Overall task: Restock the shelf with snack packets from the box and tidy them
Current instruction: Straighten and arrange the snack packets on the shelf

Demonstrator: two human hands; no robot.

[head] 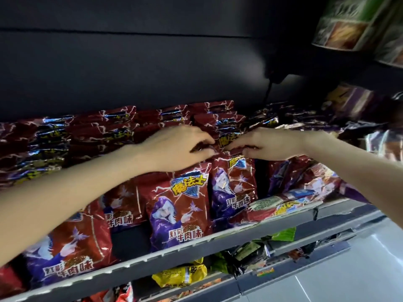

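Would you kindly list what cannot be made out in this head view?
- Box of stock: outside the frame.
- Packet tops under the left hand and right hand: covered by the fingers.
- Upper-right packets: blurred, cut by the edge.
- Lower shelf packets: hidden behind the shelf rail.

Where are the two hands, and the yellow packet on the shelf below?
left hand [174, 147], head view, back of the hand above the upright red packets.
right hand [272, 144], head view, back of the hand near the knuckles.
yellow packet [181, 274], head view, middle of its front face.
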